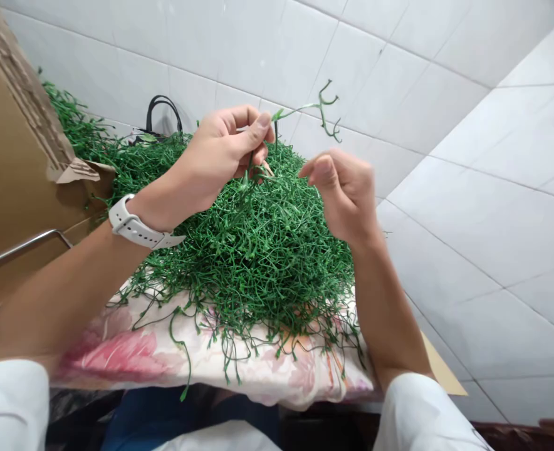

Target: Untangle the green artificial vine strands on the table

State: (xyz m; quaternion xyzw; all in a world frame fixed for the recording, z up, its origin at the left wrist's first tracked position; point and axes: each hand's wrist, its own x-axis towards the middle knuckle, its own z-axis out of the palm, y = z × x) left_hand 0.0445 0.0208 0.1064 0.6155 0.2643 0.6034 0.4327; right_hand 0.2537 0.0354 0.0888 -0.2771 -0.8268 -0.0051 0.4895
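Note:
My left hand (234, 144), with a white watch strap (138, 228) at the wrist, pinches a green artificial plant stem (300, 109) between thumb and forefinger. The stem sticks out to the right and ends in curled, forked tips; another bit hangs below the fingers. To the right, my right hand (345, 188) is closed with thumb against forefinger, apart from the stem. Whether anything thin is in its fingers I cannot make out. Beneath both hands lies a large tangled heap of green artificial stems (267, 257).
The heap rests on a floral cloth (131, 351), with loose strands hanging over the front edge. A cardboard box (18, 156) stands at the left. Behind the heap a bag with a black handle (164, 103) leans near the white tiled wall (239, 44). More tiled wall closes off the right.

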